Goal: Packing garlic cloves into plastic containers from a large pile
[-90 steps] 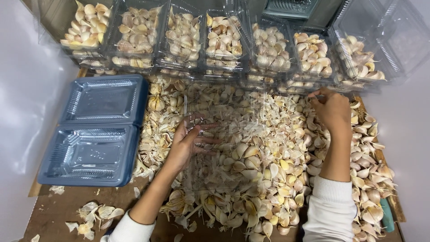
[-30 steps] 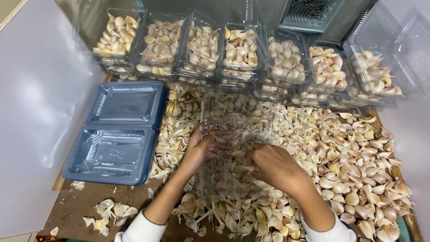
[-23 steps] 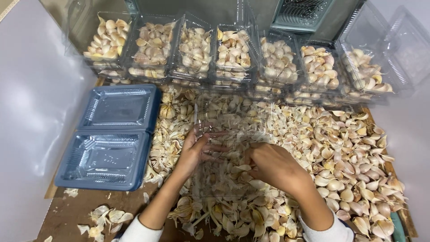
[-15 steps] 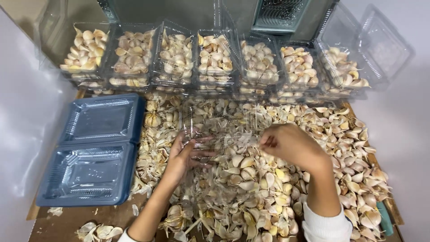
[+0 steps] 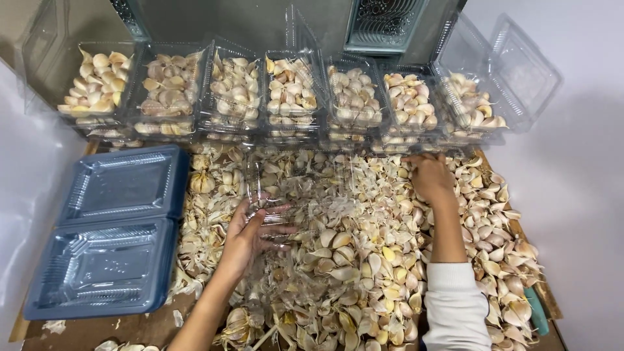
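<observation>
Clear plastic under the fingers of the left hand (image 5: 250, 235): they lie spread and lightly curled on the near edge of an open clamshell box (image 5: 296, 195), steadying it at frame centre, where it sits on the heap of garlic cloves (image 5: 364, 260). Right hand (image 5: 430, 177): fingers bunched and curled downward into the cloves at upper right of centre, just below the row of filled boxes; whether a clove is pinched between them cannot be told. Change noted: a second ago this hand was at the clear box beside the left one; it has since travelled out to the far right part of the heap, while the left hand has kept its place. Reading: one deposit looks finished and a fresh gathering is under way; the box holds few cloves, so filling seems at an early stage. Surroundings: seven filled clear boxes (image 5: 292, 91) with lids raised, ranged across the top of the frame; two blue trays (image 5: 104, 266), empty, stacked at lower left; brown cardboard surface (image 5: 84, 331) with loose husks at the bottom edge.
</observation>
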